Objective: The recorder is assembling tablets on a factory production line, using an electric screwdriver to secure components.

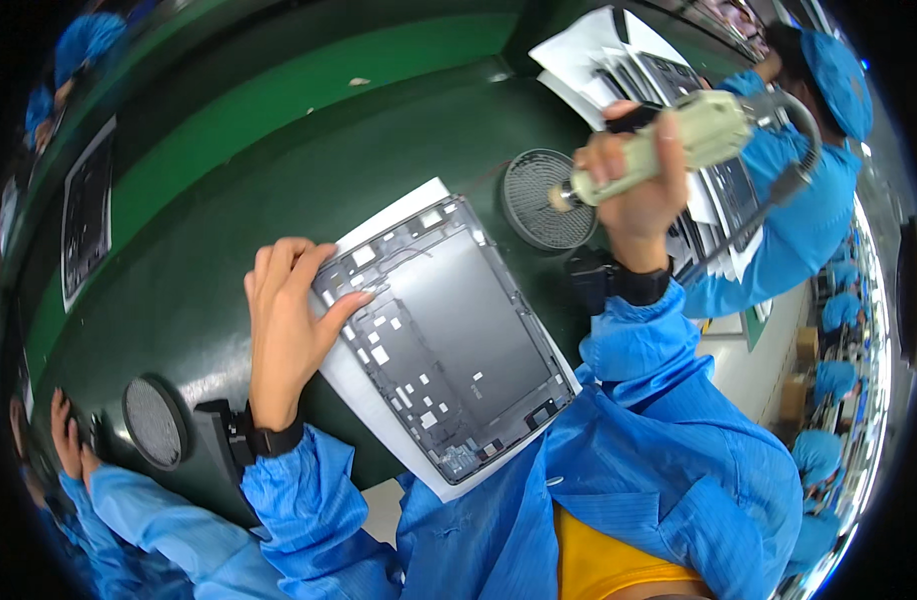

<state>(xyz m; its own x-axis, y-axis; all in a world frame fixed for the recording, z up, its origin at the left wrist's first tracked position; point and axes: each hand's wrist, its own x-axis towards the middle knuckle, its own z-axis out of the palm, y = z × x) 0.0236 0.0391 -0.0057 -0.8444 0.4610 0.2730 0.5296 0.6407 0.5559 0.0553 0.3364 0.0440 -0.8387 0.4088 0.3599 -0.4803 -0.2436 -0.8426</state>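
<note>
My left hand [289, 315] grips the upper left edge of a dark tablet housing [479, 325], thumb over its inner side and fingers along the rim. The housing lies tilted on a white sheet [379, 420], its inside facing up with several small white pads. In my right hand [644, 190] is a pale yellow-green electric screwdriver [694, 135], held sideways with my fingers wrapped round its body. Its tip end is over a round grey tray [539, 215] with a pitted, grid-like surface; I cannot tell whether it touches.
A stack of dark panels and white sheets [604, 60] stands at the upper right, beside a co-worker in blue [779, 200]. The screwdriver's cable [809, 135] hangs near my right arm. Another round tray [154, 420] and a co-worker's hand [67, 435] are at the left.
</note>
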